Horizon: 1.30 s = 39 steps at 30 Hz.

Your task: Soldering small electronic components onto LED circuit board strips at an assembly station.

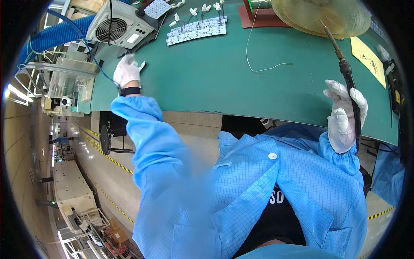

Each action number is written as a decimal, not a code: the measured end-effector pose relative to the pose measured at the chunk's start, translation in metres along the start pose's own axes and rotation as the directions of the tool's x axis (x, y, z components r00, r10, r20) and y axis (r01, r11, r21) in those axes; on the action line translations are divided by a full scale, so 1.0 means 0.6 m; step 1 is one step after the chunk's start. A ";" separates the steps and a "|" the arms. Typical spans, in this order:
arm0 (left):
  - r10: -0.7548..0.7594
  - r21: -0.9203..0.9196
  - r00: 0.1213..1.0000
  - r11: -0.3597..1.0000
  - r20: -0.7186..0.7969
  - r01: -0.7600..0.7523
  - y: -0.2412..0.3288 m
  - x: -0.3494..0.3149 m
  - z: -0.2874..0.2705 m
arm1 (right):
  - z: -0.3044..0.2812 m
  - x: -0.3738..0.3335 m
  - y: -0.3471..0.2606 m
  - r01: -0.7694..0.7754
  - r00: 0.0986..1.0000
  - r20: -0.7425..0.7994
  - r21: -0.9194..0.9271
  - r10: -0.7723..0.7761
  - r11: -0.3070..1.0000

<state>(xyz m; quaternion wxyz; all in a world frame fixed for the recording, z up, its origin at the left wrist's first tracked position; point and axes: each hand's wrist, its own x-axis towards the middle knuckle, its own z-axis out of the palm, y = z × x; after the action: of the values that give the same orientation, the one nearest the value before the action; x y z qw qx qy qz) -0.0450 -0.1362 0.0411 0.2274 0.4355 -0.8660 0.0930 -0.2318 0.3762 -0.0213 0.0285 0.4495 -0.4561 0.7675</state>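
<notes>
I have the right hand (346, 110) closed round the iron (349, 77), tip pointing away, overlapping the cloudy disc (302, 15) in view. Left hand (127, 71), blurred, is beside a small strip (142, 66) on the green bench (194, 82); can't tell its grip. Wired boards (196, 32) lie ahead, wire (268, 68) right of them.

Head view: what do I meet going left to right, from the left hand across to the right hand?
Left hand → white board strips with connectors → thin silvery wire → right hand holding a soldering iron.
</notes>
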 end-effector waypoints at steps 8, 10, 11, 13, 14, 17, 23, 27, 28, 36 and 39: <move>0.199 0.130 0.940 0.961 0.278 -0.242 -0.081 -0.002 -0.006 | 0.001 0.002 -0.001 0.016 1.000 0.011 -0.024 -0.016 1.000; 0.379 -0.051 0.924 0.923 -0.056 -0.382 -0.067 -0.001 -0.040 | 0.002 0.005 -0.005 0.011 1.000 0.006 -0.024 -0.011 1.000; 0.454 0.096 0.847 0.890 -0.277 -0.445 -0.037 -0.007 -0.071 | 0.004 0.008 -0.004 0.013 0.999 0.029 -0.028 -0.012 1.000; 0.049 -0.486 0.867 0.812 -0.496 -0.324 0.037 -0.041 -0.137 | 0.008 0.007 -0.006 0.015 0.999 0.051 -0.033 -0.013 0.999; -0.196 -0.639 0.885 0.757 -0.422 -0.138 0.075 -0.058 -0.168 | 0.008 0.007 -0.004 0.016 0.998 0.061 -0.041 -0.013 0.999; -0.103 -0.932 0.972 0.322 -0.212 -0.169 0.158 -0.102 -0.218 | 0.005 0.006 -0.006 0.032 0.998 0.059 -0.043 -0.030 0.999; 0.067 -0.944 0.986 -0.286 0.153 0.166 0.313 -0.217 -0.169 | -0.002 0.011 -0.001 0.105 0.989 0.110 -0.036 -0.101 0.994; 0.159 -0.888 0.958 -0.363 0.238 0.281 0.422 -0.294 -0.153 | -0.004 0.017 -0.003 0.110 0.985 0.139 -0.029 -0.105 0.994; 0.216 -0.904 0.955 -0.335 0.202 0.267 0.440 -0.309 -0.147 | -0.007 0.016 -0.006 0.119 0.986 0.119 -0.022 -0.115 0.993; 0.371 -0.818 0.877 -0.370 0.304 0.440 0.454 -0.349 -0.127 | 0.006 0.007 0.002 0.072 0.997 -0.022 0.001 -0.072 0.997; 0.427 -0.851 0.870 -0.333 0.247 0.405 0.445 -0.351 -0.136 | -0.012 0.007 0.002 0.099 0.991 0.102 -0.091 -0.090 0.991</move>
<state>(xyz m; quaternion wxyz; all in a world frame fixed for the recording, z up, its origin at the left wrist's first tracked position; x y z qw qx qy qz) -0.1231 0.2040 0.0228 0.2517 0.0548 -0.5871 -0.7674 -0.2395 0.3793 -0.0205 0.0643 0.5057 -0.4713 0.7197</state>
